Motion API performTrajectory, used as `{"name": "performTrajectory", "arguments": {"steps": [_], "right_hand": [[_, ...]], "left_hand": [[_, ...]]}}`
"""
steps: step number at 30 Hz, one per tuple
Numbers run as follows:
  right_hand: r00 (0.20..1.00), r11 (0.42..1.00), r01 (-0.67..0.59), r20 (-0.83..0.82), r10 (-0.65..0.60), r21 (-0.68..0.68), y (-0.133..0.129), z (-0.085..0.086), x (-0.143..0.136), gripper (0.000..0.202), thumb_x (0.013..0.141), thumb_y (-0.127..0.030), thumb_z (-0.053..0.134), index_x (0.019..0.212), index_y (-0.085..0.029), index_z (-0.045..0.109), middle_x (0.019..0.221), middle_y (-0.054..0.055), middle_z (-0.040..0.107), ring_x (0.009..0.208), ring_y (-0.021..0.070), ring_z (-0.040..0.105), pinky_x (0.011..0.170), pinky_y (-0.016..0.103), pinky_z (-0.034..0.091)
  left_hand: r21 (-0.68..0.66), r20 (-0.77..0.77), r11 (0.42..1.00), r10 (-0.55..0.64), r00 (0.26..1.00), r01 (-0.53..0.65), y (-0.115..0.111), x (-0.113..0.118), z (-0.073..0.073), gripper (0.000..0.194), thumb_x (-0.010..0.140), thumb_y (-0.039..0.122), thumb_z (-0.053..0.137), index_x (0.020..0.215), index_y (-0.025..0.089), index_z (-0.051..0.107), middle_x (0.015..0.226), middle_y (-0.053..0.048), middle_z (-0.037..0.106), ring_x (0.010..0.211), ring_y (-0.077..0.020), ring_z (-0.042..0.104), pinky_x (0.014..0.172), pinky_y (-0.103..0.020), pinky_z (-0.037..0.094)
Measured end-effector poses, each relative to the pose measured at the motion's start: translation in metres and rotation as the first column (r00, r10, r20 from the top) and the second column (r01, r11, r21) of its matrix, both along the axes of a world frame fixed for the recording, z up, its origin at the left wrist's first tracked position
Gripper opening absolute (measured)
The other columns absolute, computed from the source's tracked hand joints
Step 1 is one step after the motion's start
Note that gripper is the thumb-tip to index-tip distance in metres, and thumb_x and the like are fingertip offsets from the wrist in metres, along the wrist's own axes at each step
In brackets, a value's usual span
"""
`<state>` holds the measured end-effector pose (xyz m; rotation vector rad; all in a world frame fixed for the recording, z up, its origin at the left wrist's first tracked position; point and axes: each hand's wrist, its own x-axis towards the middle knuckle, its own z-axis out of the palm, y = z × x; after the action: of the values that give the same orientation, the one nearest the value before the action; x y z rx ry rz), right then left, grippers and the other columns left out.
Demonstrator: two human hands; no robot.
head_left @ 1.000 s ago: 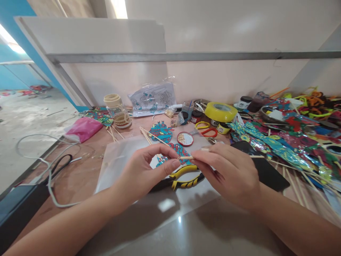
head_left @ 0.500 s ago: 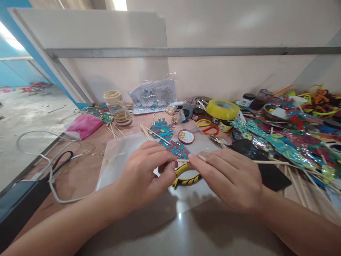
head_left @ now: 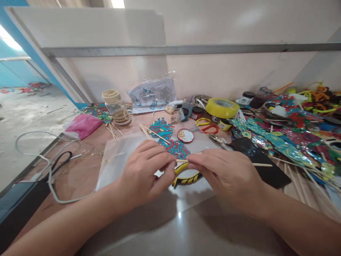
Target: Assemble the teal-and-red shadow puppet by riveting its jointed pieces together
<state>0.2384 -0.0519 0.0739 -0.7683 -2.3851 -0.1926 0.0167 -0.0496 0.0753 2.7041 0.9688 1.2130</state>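
Observation:
A thin wooden stick [head_left: 182,161] spans the gap between my hands, and its far end juts out to the right past my right hand [head_left: 226,174]. My left hand [head_left: 149,170] is closed, its thumb and fingertips pinching the stick's left end. The fingers of my right hand are pressed together around the stick farther along. Just below lie yellow-and-black handled pliers [head_left: 188,180], partly covered by my hands. Behind the fingers rests a patterned teal-and-red cutout piece [head_left: 177,149], with a second teal piece [head_left: 160,128] and light sticks [head_left: 157,134] beyond it.
A translucent sheet [head_left: 112,160] covers the table. A red-rimmed lid [head_left: 189,137] holds small gold bits. Scissors [head_left: 210,128], yellow tape [head_left: 222,107], a black phone [head_left: 262,167] and cutouts [head_left: 277,140] lie rightward; a jar [head_left: 117,110], pink bag [head_left: 84,126] and cable [head_left: 53,188] leftward.
The stick's right end has come closer to my right hand. My right hand's fingers have curled more, with the thumb now tucked under. My left hand keeps its pinch.

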Motion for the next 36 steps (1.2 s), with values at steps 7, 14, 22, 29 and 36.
{"name": "performTrajectory", "arguments": {"steps": [7,14,22,29,36], "right_hand": [[0.976,0.991,0.131,-0.174,-0.132,-0.017,0.005,0.026,0.008,0.008,0.092,-0.023,0.057,0.087,-0.02,0.063,0.075,0.0,0.068,0.063,0.0127,0.061,0.058,0.026,0.047],[0.902,0.926,-0.096,-0.425,-0.074,-0.366,0.0,0.058,0.033,0.007,0.091,-0.023,0.058,0.092,-0.026,0.063,0.074,0.0,0.07,0.065,0.0144,0.068,0.053,0.023,0.055],[0.832,0.806,-0.371,-0.551,0.067,-0.461,0.021,0.078,0.03,0.002,0.091,-0.023,0.057,0.089,-0.023,0.058,0.08,0.003,0.072,0.074,0.0192,0.072,0.064,0.032,0.058],[0.807,0.747,-0.408,-0.59,0.027,-0.525,0.06,0.093,0.004,0.018,0.085,-0.036,0.065,0.082,-0.019,0.06,0.074,0.001,0.07,0.063,0.0119,0.065,0.06,0.026,0.054],[0.718,0.76,-0.367,-0.683,-0.135,-0.536,0.044,0.078,0.009,0.028,0.084,-0.046,0.063,0.085,-0.02,0.051,0.063,-0.002,0.065,0.047,0.009,0.055,0.045,0.021,0.044]], "left_hand": [[-0.116,-0.091,0.99,0.072,0.993,-0.083,0.009,-0.025,0.026,0.029,0.095,0.024,0.047,0.067,0.019,0.054,0.065,0.001,0.057,0.067,-0.0135,0.053,0.068,-0.029,0.042],[-0.182,0.109,0.913,0.389,0.915,-0.366,0.011,-0.09,0.067,0.022,0.088,0.039,0.059,0.105,0.026,0.064,0.091,0.001,0.068,0.079,-0.0139,0.061,0.068,-0.027,0.047],[-0.257,0.224,0.892,0.43,0.875,-0.372,0.008,-0.127,0.092,0.027,0.082,0.042,0.066,0.098,0.02,0.066,0.084,0.0,0.069,0.072,-0.0109,0.06,0.06,-0.022,0.048],[-0.39,-0.178,0.864,0.269,0.946,-0.319,0.028,-0.121,0.093,0.037,0.088,0.051,0.054,0.115,0.027,0.06,0.093,0.0,0.07,0.08,-0.014,0.065,0.07,-0.025,0.05],[-0.385,-0.563,0.784,0.219,0.797,-0.487,0.048,-0.1,0.032,0.029,0.089,0.039,0.052,0.108,0.021,0.065,0.104,-0.005,0.07,0.092,-0.02,0.064,0.08,-0.029,0.049]]}}
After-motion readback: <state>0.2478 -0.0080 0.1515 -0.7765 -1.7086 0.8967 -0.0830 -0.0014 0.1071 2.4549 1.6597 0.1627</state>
